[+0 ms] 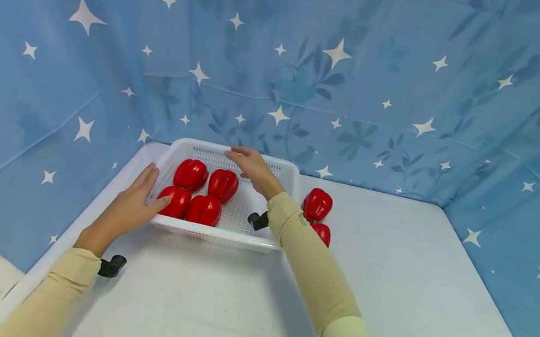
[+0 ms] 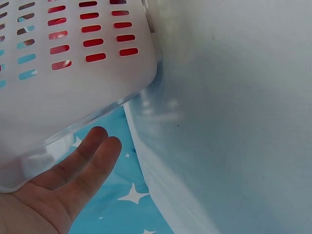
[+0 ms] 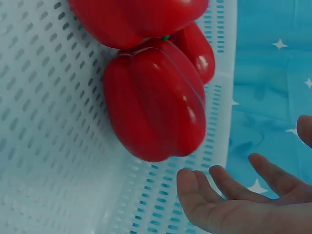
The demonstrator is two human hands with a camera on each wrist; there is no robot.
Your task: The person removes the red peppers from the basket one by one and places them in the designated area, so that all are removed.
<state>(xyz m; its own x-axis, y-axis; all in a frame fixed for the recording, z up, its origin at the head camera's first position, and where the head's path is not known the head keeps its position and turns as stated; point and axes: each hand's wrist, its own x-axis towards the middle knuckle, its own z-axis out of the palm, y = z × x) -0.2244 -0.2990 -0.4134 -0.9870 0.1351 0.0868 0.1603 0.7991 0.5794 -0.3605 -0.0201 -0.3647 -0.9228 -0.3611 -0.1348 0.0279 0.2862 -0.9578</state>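
Note:
A white plastic basket (image 1: 223, 234) with slotted walls stands at the back of the table. Several red bell peppers (image 1: 203, 210) lie in its left half. My left hand (image 1: 130, 206) is at the basket's left front corner, fingers extended along the outside and thumb over the rim; whether it touches is hard to tell. From below, the left wrist view shows two of its fingers (image 2: 92, 158) beside the wall. Over the basket's right half, my right hand (image 1: 255, 169) hovers with loosely bent fingers, nothing in it. A bell pepper (image 3: 156, 102) lies near these fingertips in the right wrist view.
Two more red bell peppers (image 1: 318, 205) lie on the white table (image 1: 412, 271) just right of the basket, one partly hidden by my right sleeve. A blue star-patterned curtain (image 1: 382, 92) rises behind the table and along both sides.

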